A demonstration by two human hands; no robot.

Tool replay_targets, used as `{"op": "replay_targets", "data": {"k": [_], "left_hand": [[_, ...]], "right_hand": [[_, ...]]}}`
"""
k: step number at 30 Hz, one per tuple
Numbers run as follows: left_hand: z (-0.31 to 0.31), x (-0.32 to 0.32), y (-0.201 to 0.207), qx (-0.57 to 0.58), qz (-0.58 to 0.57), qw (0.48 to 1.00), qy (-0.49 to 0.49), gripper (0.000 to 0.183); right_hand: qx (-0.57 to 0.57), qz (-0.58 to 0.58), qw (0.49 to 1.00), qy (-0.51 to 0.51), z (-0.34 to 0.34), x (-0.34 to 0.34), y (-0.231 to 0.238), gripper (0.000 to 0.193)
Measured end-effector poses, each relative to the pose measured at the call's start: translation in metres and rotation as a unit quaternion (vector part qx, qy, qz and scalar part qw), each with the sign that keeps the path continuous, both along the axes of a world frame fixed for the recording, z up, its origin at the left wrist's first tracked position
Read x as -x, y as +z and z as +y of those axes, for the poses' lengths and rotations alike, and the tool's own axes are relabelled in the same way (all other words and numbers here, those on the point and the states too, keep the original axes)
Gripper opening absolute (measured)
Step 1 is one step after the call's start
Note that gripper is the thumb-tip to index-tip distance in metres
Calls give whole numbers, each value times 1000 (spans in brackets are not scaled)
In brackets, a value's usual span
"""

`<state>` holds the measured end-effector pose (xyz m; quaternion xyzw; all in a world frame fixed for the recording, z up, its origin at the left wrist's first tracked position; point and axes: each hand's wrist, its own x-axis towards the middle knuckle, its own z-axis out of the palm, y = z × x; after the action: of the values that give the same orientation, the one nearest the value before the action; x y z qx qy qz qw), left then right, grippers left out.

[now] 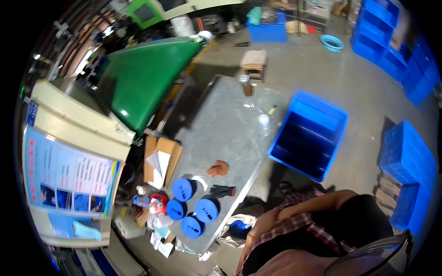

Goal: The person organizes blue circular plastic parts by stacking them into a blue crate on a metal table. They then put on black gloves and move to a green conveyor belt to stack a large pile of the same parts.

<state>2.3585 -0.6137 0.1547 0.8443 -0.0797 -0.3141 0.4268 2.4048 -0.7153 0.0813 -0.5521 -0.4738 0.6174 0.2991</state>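
At the lower right, my left hand (263, 222), with a thin band at the wrist, comes together with my right forearm (309, 207) in front of my plaid garment (317, 230). The left fingers are blurred and partly hidden; my right hand cannot be told apart where the arms meet. No object shows in either hand. Beside them stands a grey table (216, 119). A black glove (223, 191) and an orange-brown glove (218, 168) lie on it, near several round blue-topped containers (206, 210). An open pale bag with blue inside (240, 226) sits by the table edge.
A blue crate (343, 124) holding dark ribbed pieces stands right of the table. A jar (246, 85) stands at the table's far end, a cardboard box (175, 158) on its left. Beyond are a green chute (152, 78), a stool (254, 60) and stacked blue bins (410, 152).
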Motion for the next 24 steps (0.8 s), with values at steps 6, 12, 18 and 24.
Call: {"op": "replay_targets", "data": {"k": [6,12,18,24], "left_hand": [[-14,-31,33,8,30,996,85,59],[22,-14,48,-56,-57,983,163,65],[88,36,74,-17,-19,984,178,67],[109,82,63,-5,-93,935,341,66]], "right_hand": [[-17,22,999,44,3,-36,24,35],[28,24,991,126,1,-40,7,35],[48,1,978,202,56,-3,17,34],[14,-38,965,257,122,27,12,34]]}}
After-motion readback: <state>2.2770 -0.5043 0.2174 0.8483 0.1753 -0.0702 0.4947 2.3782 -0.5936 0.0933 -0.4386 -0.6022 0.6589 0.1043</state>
